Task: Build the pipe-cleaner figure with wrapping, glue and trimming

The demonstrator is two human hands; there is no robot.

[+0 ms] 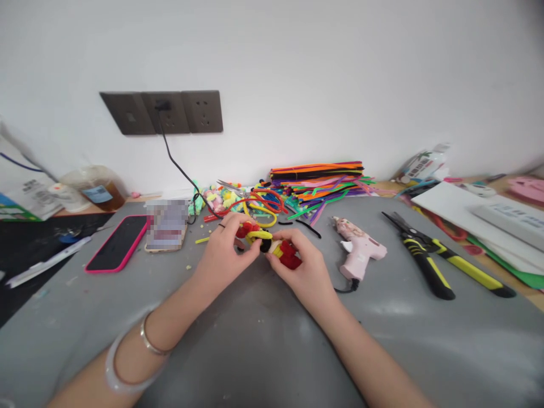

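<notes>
Between my two hands is a small pipe-cleaner figure (289, 256) in red, yellow and black, held just above the grey mat. My left hand (227, 243) pinches its yellow and red end, with thumb and fingertips near a black part. At the other end, my right hand (301, 260) has its fingers closed around the red and pale yellow portion. My fingers cover much of the figure, so its full shape is hidden. Just beyond my hands lie loose red and yellow pipe cleaners (272, 199).
A pink glue gun (359, 249) and black-yellow pliers (442, 249) lie to the right. Bundled pipe cleaners (317, 171) sit against the wall. On the left are a pink-cased phone (119, 243) and a second, blurred-out device (168, 224). A black cord (174, 161) runs down from the socket.
</notes>
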